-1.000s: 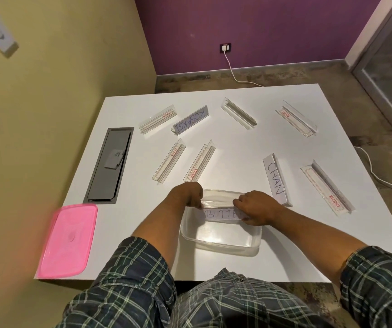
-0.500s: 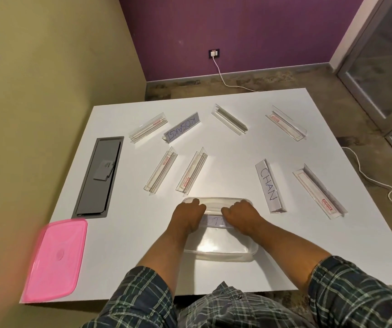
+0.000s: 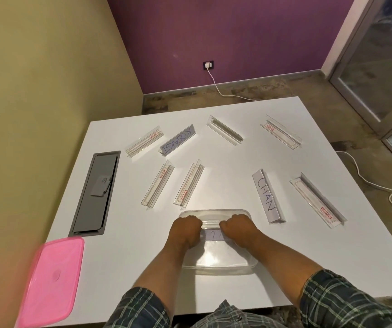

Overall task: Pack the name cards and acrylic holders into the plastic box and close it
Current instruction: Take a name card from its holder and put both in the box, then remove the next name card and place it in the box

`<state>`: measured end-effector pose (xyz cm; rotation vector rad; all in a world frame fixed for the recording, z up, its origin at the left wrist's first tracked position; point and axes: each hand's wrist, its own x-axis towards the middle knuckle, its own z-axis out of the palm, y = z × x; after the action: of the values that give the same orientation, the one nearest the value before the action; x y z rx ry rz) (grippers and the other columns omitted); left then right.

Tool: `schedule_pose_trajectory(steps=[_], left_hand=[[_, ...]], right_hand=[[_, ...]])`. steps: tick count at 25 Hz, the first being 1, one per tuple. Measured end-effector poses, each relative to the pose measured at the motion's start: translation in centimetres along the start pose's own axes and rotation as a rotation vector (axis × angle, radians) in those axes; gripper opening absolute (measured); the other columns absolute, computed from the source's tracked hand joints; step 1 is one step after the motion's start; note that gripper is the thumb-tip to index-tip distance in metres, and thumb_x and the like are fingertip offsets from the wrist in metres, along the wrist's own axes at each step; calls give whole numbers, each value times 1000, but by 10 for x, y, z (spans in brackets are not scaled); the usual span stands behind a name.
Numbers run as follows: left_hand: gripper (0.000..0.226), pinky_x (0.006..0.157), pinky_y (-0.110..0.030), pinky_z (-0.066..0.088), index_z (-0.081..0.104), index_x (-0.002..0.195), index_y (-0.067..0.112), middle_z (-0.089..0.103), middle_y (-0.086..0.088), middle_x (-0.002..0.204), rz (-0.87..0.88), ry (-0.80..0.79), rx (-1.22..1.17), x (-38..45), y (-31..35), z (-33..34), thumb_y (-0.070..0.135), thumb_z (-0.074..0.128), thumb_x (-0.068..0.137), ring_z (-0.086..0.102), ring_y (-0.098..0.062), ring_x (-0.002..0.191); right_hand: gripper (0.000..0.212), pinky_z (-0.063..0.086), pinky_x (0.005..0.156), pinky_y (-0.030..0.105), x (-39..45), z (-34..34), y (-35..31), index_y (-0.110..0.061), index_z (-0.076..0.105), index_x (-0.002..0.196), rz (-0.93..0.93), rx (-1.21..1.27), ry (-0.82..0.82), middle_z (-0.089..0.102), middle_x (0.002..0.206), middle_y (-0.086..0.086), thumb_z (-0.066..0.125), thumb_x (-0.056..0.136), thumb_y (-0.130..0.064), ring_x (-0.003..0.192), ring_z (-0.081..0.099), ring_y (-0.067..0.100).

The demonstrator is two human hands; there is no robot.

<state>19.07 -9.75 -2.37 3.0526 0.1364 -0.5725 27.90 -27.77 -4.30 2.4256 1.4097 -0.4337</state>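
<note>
1. White bench (image 3: 308, 256) stands in a room corner, with an olive wall along its left edge and a purple wall beyond its far edge.
2. Clear plastic box (image 3: 216, 266) sits open at the middle of the near edge.
3. Left hand (image 3: 186, 229) and right hand (image 3: 237, 227) are both inside the box at its far wall. Each is closed around one end of a holder with name card (image 3: 213, 234). The fingers are curled under and clamped on it; only a few pen strokes of the card show between the hands.
4. Pink lid (image 3: 50, 282) lies at the near left corner, overhanging the edge, apart from the box.
5. Holder marked "CHAN" (image 3: 267, 197) lies just right of the box, not touching it.
6. Holder marked "KOSAKSI" (image 3: 178, 143) lies toward the far edge, left of centre.
7. Empty acrylic holders are scattered unpacked: two (image 3: 158, 185) (image 3: 189, 185) just beyond the box, one (image 3: 144, 142) far left, one (image 3: 224, 130) far centre, one (image 3: 281, 134) far right, and one (image 3: 316, 201) near the right edge.
8. Grey cable hatch (image 3: 95, 192) is set into the bench along the left edge.
</note>
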Motion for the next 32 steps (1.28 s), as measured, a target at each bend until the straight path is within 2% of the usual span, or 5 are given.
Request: schedule_pose_trajectory(steps=[7,11,16,21,32], left_hand=[[29,57,-26,40,66,76,18,69,0,75,-52,216,-257,21,27,-31,38,49,88,66,-24,74],[34,57,-28,47,63,72,13,66,-1,67,-119,291,-444,44,59,-57,38,48,90,62,-24,67],[28,72,-35,55,65,81,12,70,-3,79,-87,198,-637,72,116,-74,29,48,95,65,-29,78],[31,90,-38,54,69,113,12,71,-9,116,48,-39,-584,96,160,-66,12,48,89,63,-32,109],[41,103,-42,48,56,129,9,61,-13,135,147,-438,-281,127,199,-37,33,54,96,57,-33,124]], right_hand=[[17,40,43,29,-23,-12,32,-20,66,78,-207,-32,514,61,67,-2,70,87,-34,53,58,21],[22,46,46,33,-35,-24,75,-22,64,95,220,270,726,62,79,-3,48,101,-35,61,63,24],[36,53,79,36,-67,8,128,-28,51,130,777,661,381,67,116,-5,55,94,-31,94,71,28],[85,50,93,37,-95,49,137,-30,36,142,757,763,-76,54,137,-3,72,65,-27,116,63,26],[29,44,65,33,-78,67,142,-15,55,119,410,316,80,72,101,5,54,92,-25,89,70,30]])
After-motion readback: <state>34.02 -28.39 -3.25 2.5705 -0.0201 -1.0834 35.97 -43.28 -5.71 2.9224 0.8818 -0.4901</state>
